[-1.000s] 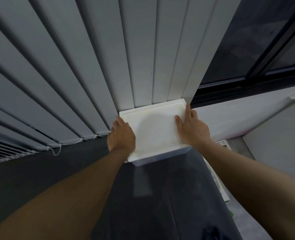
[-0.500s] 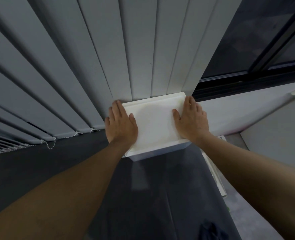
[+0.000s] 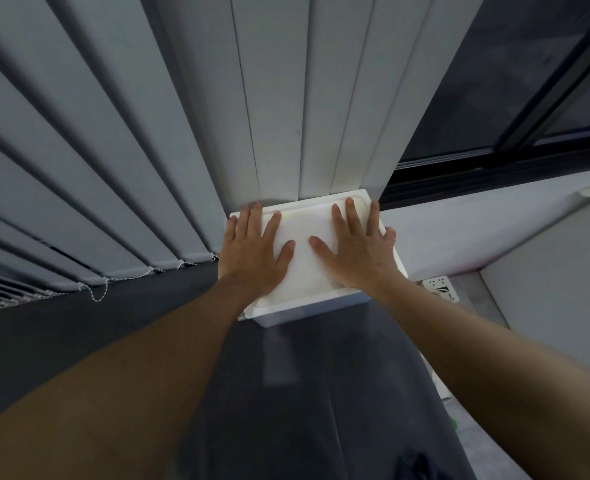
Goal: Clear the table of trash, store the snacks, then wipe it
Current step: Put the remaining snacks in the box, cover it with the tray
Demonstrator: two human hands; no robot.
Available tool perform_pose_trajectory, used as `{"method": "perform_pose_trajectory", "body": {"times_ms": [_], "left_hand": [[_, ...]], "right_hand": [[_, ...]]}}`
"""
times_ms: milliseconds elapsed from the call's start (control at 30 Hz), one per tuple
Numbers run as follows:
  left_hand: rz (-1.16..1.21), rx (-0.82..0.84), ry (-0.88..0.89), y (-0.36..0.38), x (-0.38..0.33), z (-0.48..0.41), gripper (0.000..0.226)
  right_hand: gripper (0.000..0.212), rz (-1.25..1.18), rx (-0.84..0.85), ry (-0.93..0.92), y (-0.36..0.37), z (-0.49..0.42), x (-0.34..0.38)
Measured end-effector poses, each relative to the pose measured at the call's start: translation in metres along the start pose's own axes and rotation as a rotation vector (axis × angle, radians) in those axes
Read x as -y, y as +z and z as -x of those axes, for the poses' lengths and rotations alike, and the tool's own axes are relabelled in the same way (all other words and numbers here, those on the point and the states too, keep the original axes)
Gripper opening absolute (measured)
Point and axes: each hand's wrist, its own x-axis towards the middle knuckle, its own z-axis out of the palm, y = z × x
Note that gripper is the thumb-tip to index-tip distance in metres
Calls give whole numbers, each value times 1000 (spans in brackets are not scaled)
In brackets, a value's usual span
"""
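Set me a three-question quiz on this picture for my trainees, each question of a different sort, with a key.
1. True or false: the left hand and the right hand both lie flat on the white lid.
2. What hangs right behind the box? A. vertical blinds B. a mirror C. a bookshelf
3. Fill in: the white power strip lies to the box's ____ side.

Key: 1 true; 2 A; 3 right.

No writing is legible; the mark on the white socket plate [image 3: 439, 289] is blurred.
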Motion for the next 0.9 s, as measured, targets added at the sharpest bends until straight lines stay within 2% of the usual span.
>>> {"method": "perform_pose_trajectory", "body": {"times_ms": [133, 300, 367, 467, 500, 633, 733, 867, 900], "left_hand": [[-12, -33, -12, 2, 0, 0, 70], [82, -58, -73, -2, -2, 4, 77], [195, -80, -134, -6, -3, 9, 78], [382, -101, -215, -10, -2, 15, 69], [432, -118, -248, -11, -2, 18, 65], [480, -158, -400, -15, -4, 27, 44], [450, -127, -433, -18, 2, 27, 34], [380, -102, -355, -9, 0, 27, 46], [359, -90, -339, -6, -1, 28, 52]], "right_hand": [[84, -24, -89, 36, 1, 2, 1], [88, -167, -137, 263, -5, 3, 6], [71, -262, -160, 310, -10, 4, 1], [31, -368, -134, 331, -19, 3, -19], [26, -380, -125, 345, -21, 2, -27], [28, -360, -143, 342, -22, 3, -43], [28, -380, -183, 344, -21, 12, -39], [17, -308, -180, 312, -15, 21, -34], [21, -283, -178, 280, -14, 21, -34]]}}
